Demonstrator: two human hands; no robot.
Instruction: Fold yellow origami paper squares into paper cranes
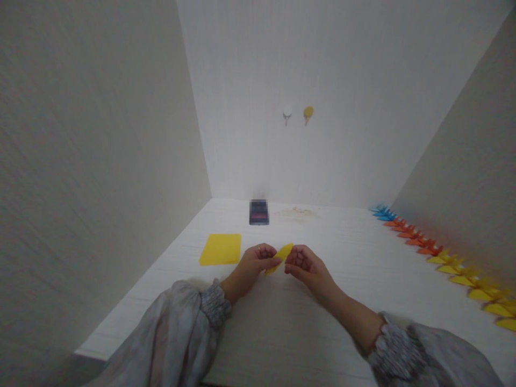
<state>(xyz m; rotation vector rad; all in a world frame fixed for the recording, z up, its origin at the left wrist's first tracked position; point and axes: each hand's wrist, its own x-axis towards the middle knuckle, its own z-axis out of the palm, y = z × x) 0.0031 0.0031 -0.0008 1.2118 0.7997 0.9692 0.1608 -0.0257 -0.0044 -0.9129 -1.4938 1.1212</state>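
Near the middle of the table, my left hand [258, 263] pinches a small folded piece of yellow paper [285, 251] between thumb and fingers. The folded paper is narrow and slants up to the right. Close against its right side is my right hand [306, 266], fingers loosely curled and the thumb a little apart from them. Nothing shows in that hand; whether its fingertips touch the paper's upper end I cannot tell. Flat on the table to the left of my hands lies a square of yellow paper [220, 249], perhaps a stack of sheets.
Along the right wall runs a row of folded paper figures: blue [384, 213], orange-red [415, 236] and yellow [484, 285]. A dark, blurred-out flat object [258, 212] lies by the back wall. Two small hooks, one white [287, 111] and one yellow [308, 112], are on that wall.
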